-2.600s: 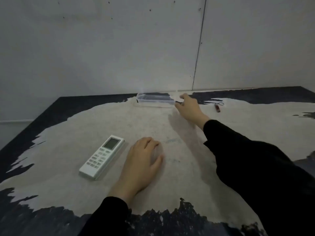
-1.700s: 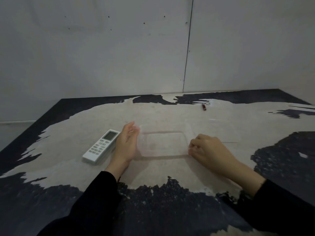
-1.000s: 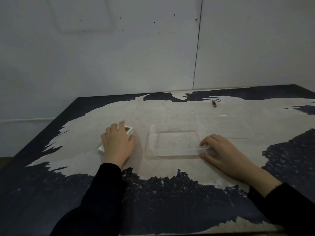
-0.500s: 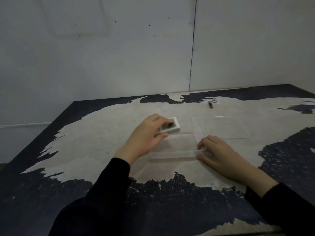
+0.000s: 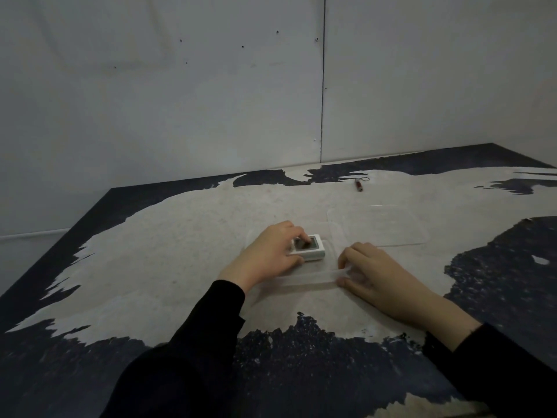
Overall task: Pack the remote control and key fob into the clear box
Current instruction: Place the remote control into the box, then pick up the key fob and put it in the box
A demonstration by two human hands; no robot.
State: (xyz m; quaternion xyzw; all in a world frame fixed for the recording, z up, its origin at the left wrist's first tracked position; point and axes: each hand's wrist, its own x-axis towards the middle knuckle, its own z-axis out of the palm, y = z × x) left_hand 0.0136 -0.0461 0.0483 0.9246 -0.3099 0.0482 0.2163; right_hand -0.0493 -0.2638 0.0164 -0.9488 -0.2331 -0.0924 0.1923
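At the centre of the frame the left hand [image 5: 265,256] gripped the remote control [image 5: 308,248] from above, fingers over its screen end, most of the white body hidden under the palm. The remote sat over the clear box [image 5: 304,276], probably being lowered in — whether it already touched the bottom could not be told, since the transparent walls barely showed. Gripping from the top likely let the fingers clear the box's rim on release.

Just right of centre the right hand [image 5: 373,274] pressed its curled fingers on the box's near right corner, holding the rim, apparently to keep the light container from sliding while the remote went in. Just beyond that hand, to the right, the clear lid [image 5: 379,226] lay flat on the table [image 5: 168,254], close beside the box.

Further up and right of centre, near the back wall, the key fob [image 5: 359,185] lay well apart from everything — it had not yet been packed. The pale stretch of table between box and fob was open, so a reach there looked unobstructed; only the lid sat near that path.
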